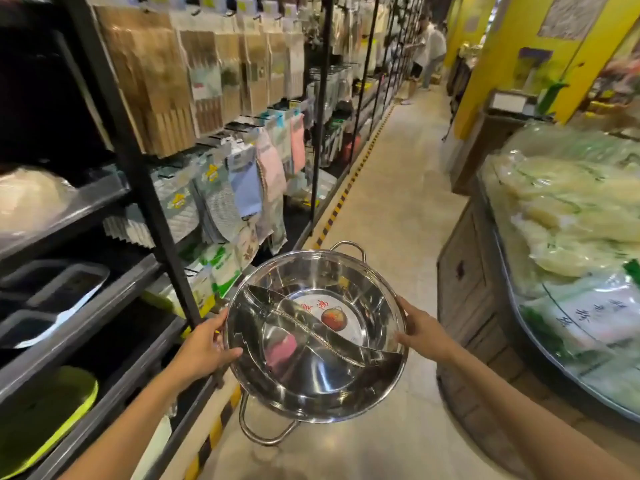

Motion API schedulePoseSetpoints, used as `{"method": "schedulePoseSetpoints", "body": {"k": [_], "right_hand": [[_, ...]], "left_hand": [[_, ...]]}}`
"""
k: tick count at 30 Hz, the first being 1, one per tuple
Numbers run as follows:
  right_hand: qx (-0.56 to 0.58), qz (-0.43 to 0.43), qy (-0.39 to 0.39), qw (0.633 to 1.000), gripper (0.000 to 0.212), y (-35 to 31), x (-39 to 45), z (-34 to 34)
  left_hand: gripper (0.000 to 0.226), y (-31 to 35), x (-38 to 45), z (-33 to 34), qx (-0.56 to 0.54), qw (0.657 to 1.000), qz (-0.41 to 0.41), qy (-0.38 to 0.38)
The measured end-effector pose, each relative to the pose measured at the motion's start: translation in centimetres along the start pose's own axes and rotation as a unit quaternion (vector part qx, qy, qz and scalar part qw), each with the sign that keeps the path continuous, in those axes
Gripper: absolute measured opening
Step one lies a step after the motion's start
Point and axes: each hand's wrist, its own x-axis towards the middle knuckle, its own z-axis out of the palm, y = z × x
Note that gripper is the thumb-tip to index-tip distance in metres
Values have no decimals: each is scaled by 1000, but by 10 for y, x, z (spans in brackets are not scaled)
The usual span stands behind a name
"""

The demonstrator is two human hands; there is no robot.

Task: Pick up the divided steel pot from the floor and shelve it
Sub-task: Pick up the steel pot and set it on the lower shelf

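Note:
The divided steel pot is round and shiny, with a curved partition across its middle, a paper label inside and a loop handle at the near and far rim. It hangs in the air above the aisle floor, tilted a little toward me. My left hand grips its left rim, thumb over the edge. My right hand clasps the right rim. The dark metal shelving stands just left of the pot.
Grey trays and a lime-green tray lie on the left shelves. Hanging cloths and wooden boards fill the racks behind. A wooden bin of bagged goods stands at the right. A person stands far down the aisle.

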Motion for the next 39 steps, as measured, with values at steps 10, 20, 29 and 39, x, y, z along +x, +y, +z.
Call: {"method": "schedulePoseSetpoints", "body": {"k": [10, 20, 29, 39], "right_hand": [[-20, -205, -161, 965, 81, -94, 37, 58], [-57, -421, -306, 852, 88, -255, -40, 173], [-75, -568, -447, 687, 83, -386, -238, 299], [-101, -688, -539, 476, 75, -482, -543, 412]], "left_hand": [[79, -24, -195, -33, -78, 974, -110, 184], [71, -55, -456, -10, -56, 870, -268, 411], [66, -40, -699, 53, -86, 714, -403, 566], [65, -3, -942, 166, -106, 490, -509, 700]]}}
